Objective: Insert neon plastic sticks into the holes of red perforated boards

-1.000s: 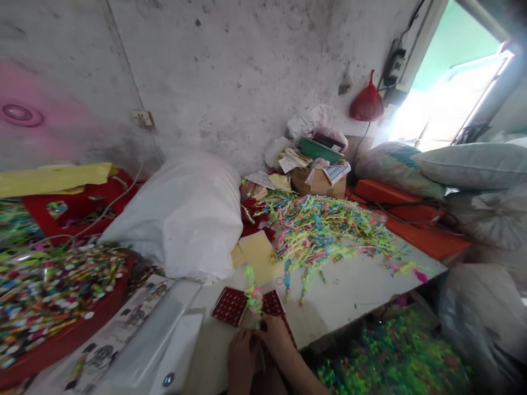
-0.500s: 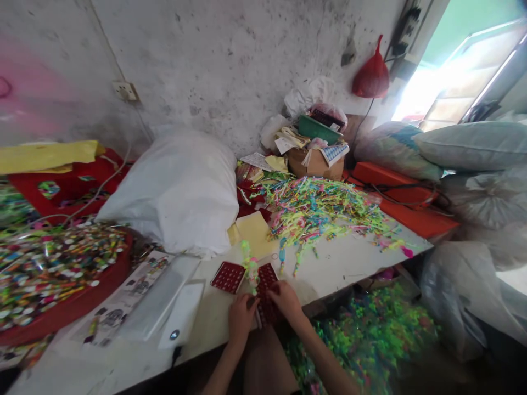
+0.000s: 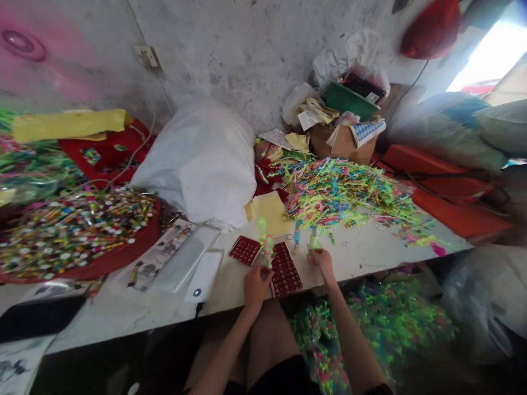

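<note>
My left hand (image 3: 256, 284) is closed, its fingertips pinched at the lower end of a bright yellow-green and pink strand (image 3: 267, 245). Beside those fingertips lies a dark red card with rows of pale marks (image 3: 287, 270), close to the table's front edge. A smaller dark red card (image 3: 244, 250) lies to the left of the strand. Further right, my right hand (image 3: 323, 264) has its fingers closed on the near end of a pale green strand (image 3: 315, 239), which is blurred. A blue strand (image 3: 297, 236) lies just left of it.
A heap of colourful strands (image 3: 349, 189) covers the table's back right. Yellow paper (image 3: 272, 211) lies before a big white sack (image 3: 201, 159). At left are a white power bank (image 3: 203, 276) and a red basin (image 3: 140, 241) of small coloured pieces. More strands (image 3: 395, 315) fill the space below the table.
My right hand has moved right, off the larger red card, to the pale green strand. My left hand stays by the yellow-green strand. The view has swung left and down.
</note>
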### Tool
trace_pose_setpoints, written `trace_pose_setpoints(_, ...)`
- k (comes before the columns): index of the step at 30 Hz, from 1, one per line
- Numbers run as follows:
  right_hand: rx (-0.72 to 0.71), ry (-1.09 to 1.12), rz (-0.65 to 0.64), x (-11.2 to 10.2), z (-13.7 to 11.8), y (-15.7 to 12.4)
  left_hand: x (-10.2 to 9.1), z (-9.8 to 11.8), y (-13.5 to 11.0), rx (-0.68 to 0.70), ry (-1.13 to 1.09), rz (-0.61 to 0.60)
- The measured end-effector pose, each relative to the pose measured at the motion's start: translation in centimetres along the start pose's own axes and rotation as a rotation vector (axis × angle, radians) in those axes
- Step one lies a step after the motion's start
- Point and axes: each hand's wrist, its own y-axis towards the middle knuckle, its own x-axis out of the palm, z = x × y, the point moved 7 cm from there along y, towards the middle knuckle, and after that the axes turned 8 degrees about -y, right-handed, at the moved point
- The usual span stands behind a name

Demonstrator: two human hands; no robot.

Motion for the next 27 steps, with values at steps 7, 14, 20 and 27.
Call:
trace_pose_setpoints(7, -0.023, 0.557, -0.381, 2.9, 0.2, -4.8, -0.8, 0.1, -2.3, 0.093, -0.103, -0.032)
trace_pose_setpoints(14, -0.186, 0.33, -0.622, 7.2, -3.8, -7.8, -1.0, 1.0, -2.8, 0.089, -0.057, -0.126)
trace_pose_setpoints(20, -0.317, 0.273, -0.619, 8.4, -4.8, -7.7, -0.9, 1.0, -2.8, 0.08, -0.047, -0.139)
trace_pose_setpoints(27, -0.535, -0.211, -0.474, 6.5, -7.8, -8.1, -0.8, 0.8, -2.8, 0.085, -0.031, -0.131)
